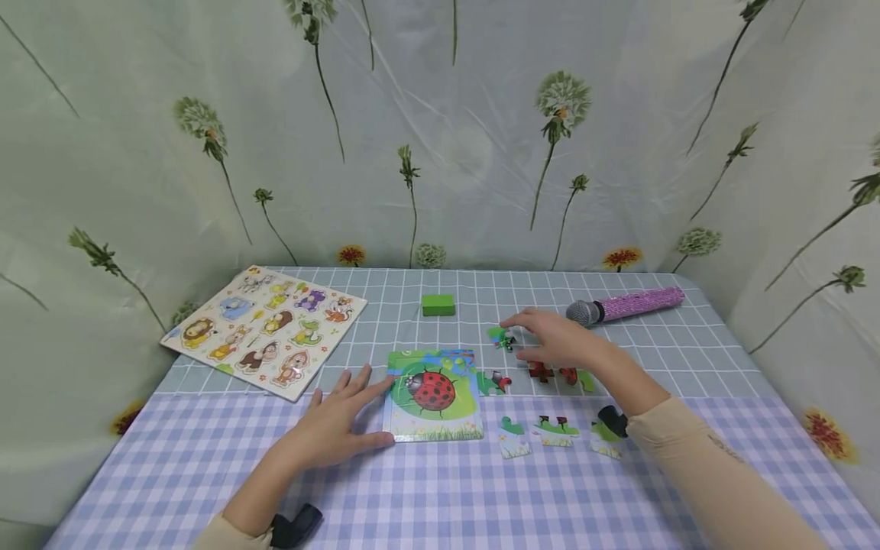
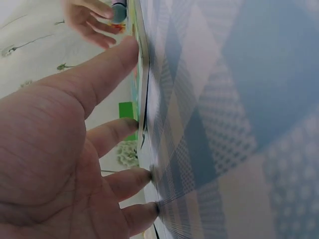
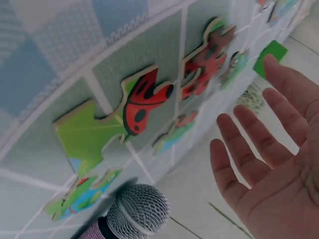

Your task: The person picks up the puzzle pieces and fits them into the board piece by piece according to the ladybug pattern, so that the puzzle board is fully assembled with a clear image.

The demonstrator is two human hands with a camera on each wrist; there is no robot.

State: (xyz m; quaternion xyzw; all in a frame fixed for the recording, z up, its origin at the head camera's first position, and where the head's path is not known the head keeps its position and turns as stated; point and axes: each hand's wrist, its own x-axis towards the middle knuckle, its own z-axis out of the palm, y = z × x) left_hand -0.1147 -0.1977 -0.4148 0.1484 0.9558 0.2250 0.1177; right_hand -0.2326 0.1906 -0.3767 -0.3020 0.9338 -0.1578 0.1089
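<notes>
My left hand [image 1: 333, 428] lies at the left side of a square ladybug board [image 1: 412, 426], its thumb and index finger spread and touching the edge. In the left wrist view, the fingers of that hand [image 2: 65, 144] are straight along the board's side. My right hand [image 1: 555, 340] hovers over the loose puzzle pieces, fingers spread, holding nothing. Closest to its fingertips is a green piece [image 1: 496, 334]. Below it lie a red piece [image 1: 540, 372] and a red-and-green piece [image 3: 142, 107]. Another piece [image 1: 490, 383] lies right at the board's right edge.
Three pieces, among them a grassy one [image 1: 514, 443], lie in a row nearer the front. A pink glittery microphone [image 1: 639, 304] lies at the back right. A green block [image 1: 438, 305] stands at the back. An animal puzzle board [image 1: 264, 336] lies on the left.
</notes>
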